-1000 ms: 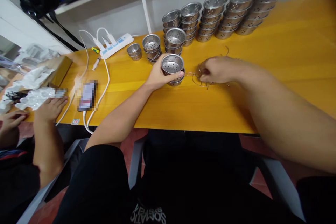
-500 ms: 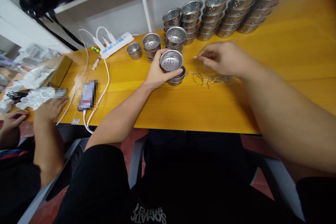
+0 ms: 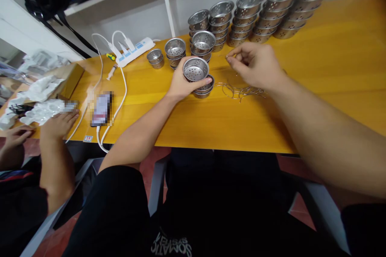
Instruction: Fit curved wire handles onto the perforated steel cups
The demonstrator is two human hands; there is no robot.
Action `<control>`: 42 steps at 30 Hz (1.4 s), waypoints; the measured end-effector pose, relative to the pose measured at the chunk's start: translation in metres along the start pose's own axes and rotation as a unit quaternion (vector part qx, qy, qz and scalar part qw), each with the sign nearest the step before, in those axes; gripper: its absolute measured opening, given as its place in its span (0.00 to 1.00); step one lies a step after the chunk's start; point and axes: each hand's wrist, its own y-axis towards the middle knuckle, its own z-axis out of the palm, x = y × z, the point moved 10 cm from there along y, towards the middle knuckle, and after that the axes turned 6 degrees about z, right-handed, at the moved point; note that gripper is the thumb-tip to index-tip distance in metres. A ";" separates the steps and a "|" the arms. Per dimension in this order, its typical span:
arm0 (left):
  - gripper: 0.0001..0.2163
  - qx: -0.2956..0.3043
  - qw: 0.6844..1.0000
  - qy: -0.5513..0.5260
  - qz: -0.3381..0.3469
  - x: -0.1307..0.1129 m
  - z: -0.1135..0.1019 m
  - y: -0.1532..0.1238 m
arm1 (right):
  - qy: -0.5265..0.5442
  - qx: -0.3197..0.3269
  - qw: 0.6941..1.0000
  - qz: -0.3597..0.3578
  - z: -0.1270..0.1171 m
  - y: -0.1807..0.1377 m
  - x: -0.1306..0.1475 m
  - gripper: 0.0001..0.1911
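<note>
"What do the hands have?"

"The left hand (image 3: pixel 181 82) is curled around a perforated metal cup (image 3: pixel 196 70), thumb along its near side. Let's place everything from that cup."

"And the right hand (image 3: pixel 256 64)?"

"Right of the cup and apart from it, fingertips pinched together on a thin piece (image 3: pixel 226 57), mostly hidden. I can't tell what it is."

"Anything close by?"

"A short stack (image 3: pixel 203 92) just below the cup, partly covered by it; I can't tell if they touch. Bent wires (image 3: pixel 241 92) lie on the bench (image 3: pixel 193 124) to its right."

"Farther off?"

"Tall stacks (image 3: pixel 273 20) behind it to the right, a power strip (image 3: pixel 137 53) behind it to the left."
</note>
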 end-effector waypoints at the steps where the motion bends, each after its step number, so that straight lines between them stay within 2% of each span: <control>1: 0.46 -0.002 1.000 -0.001 0.001 -0.001 0.000 0.000 | 0.000 -0.007 1.000 -0.008 -0.001 0.000 0.002 0.28; 4: 0.46 0.003 1.000 -0.001 -0.008 -0.008 0.000 0.002 | 0.000 -0.007 1.000 -0.001 -0.003 -0.001 0.008 0.26; 8: 0.47 0.023 0.999 -0.023 -0.028 -0.018 0.004 0.003 | -0.031 0.020 0.998 0.055 -0.002 -0.005 0.013 0.22; 14: 0.48 0.033 0.999 -0.011 -0.013 -0.024 0.006 0.003 | -0.060 0.047 0.994 0.084 0.000 -0.009 0.019 0.38; 17: 0.50 0.028 1.000 -0.013 0.001 -0.020 0.006 0.004 | -0.059 0.049 0.993 0.086 0.000 -0.010 0.019 0.40; 23: 0.57 0.025 0.999 -0.027 0.024 0.005 0.006 0.003 | -0.063 0.045 0.994 0.080 0.000 -0.009 0.019 0.35; 26: 0.56 0.037 0.998 -0.040 0.045 0.014 0.008 0.000 | -0.057 0.045 0.994 0.080 0.001 -0.009 0.019 0.33; 29: 0.56 0.039 0.998 -0.029 0.033 0.023 0.009 -0.001 | -0.047 0.040 0.995 0.084 0.001 -0.009 0.020 0.30; 34: 0.56 0.039 0.996 -0.058 0.056 0.025 0.010 0.000 | -0.038 0.038 0.995 0.081 -0.001 -0.010 0.023 0.27; 39: 0.55 0.048 0.996 -0.054 0.054 0.032 0.013 -0.002 | -0.030 0.039 0.995 0.081 0.000 -0.010 0.023 0.29; 42: 0.54 0.056 0.994 -0.062 0.067 0.027 0.015 -0.001 | -0.023 0.034 0.995 0.087 -0.001 -0.011 0.026 0.28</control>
